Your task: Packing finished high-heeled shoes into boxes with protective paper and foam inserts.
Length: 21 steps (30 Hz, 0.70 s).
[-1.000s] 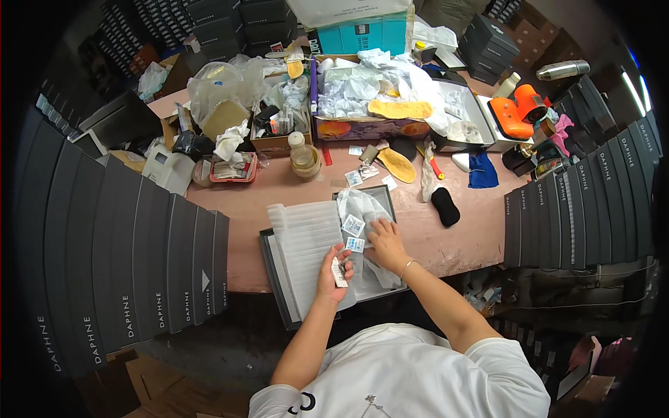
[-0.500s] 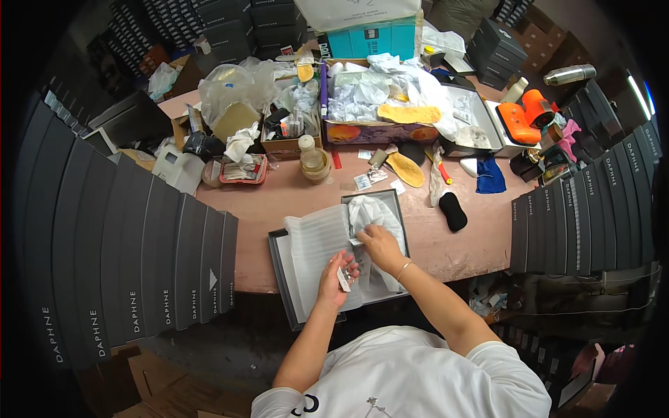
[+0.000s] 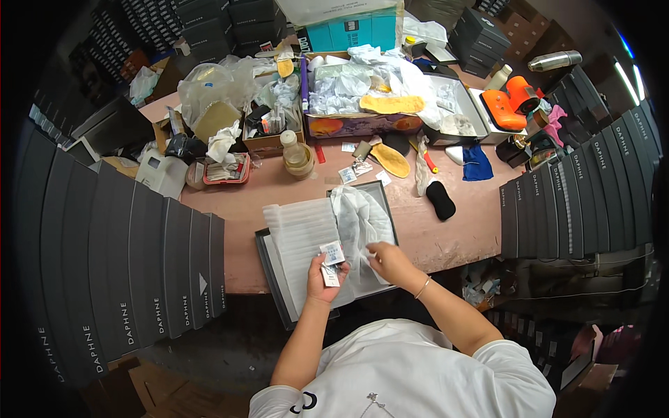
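Observation:
My left hand [image 3: 323, 281] is closed around small white packets [image 3: 332, 253] with blue print, held over the open shoe box [image 3: 272, 279]. Ribbed white foam sheet [image 3: 296, 233] spreads across the box's left side beneath that hand. White tissue paper [image 3: 357, 209] lies bunched in the right part of the box, and what it covers is hidden. At the tissue's right edge, my right hand [image 3: 391, 263] has its fingers curled together in a pinch on the paper.
Tall stacks of dark shoe boxes [image 3: 104, 258] flank the table on the left, with more boxes [image 3: 571, 202] on the right. Behind the work area sit a glue bottle [image 3: 296, 157], yellow insoles [image 3: 390, 160], a black pad [image 3: 440, 200] and a carton [image 3: 334, 125] heaped with crumpled paper.
My right hand has drawn back from the middle of the tissue toward its lower right edge. The packets in my left hand now face up, more plainly seen. The view has shifted slightly.

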### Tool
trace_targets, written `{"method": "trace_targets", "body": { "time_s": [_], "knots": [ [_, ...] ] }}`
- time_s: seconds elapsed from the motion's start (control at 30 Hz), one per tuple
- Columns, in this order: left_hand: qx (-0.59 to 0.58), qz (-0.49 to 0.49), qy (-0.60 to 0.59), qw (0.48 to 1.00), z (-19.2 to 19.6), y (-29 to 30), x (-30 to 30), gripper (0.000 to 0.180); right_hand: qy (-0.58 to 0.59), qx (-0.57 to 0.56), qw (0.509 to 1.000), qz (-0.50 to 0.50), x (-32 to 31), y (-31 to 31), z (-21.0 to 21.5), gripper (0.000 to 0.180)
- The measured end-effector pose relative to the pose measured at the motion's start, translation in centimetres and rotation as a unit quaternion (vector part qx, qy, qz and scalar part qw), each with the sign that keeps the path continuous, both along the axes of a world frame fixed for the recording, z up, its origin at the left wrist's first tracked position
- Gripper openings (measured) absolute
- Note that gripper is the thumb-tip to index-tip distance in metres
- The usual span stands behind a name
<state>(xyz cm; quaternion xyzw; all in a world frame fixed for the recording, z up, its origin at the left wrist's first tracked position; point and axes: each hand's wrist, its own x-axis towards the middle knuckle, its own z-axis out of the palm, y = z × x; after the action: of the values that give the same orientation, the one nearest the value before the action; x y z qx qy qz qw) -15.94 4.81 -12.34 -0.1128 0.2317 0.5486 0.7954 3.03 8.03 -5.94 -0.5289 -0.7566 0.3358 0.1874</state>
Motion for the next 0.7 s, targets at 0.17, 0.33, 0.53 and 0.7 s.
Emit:
{"method": "trace_targets", "body": {
  "time_s": [0.17,0.33,0.53,0.7],
  "knots": [
    [0.014,-0.027,-0.054,0.998,1.0,-0.7,0.0,0.052,-0.218,-0.006,0.976,0.015,-2.0,-1.1,-8.9,0.023],
    [0.025,0.003,-0.084,0.996,0.8,-1.5,-1.9,0.029,-0.127,-0.019,0.99,0.057,-0.5,0.8,-0.2,0.022],
    [0.013,-0.016,-0.078,0.997,0.9,-0.3,-0.6,0.032,-0.242,-0.078,0.962,0.098,-0.7,-2.0,-4.6,0.043],
    [0.015,-0.014,-0.042,0.999,2.4,-0.8,-0.1,0.033,-0.144,-0.099,0.984,0.035,-1.1,0.3,-7.9,0.036]
  ]
}}
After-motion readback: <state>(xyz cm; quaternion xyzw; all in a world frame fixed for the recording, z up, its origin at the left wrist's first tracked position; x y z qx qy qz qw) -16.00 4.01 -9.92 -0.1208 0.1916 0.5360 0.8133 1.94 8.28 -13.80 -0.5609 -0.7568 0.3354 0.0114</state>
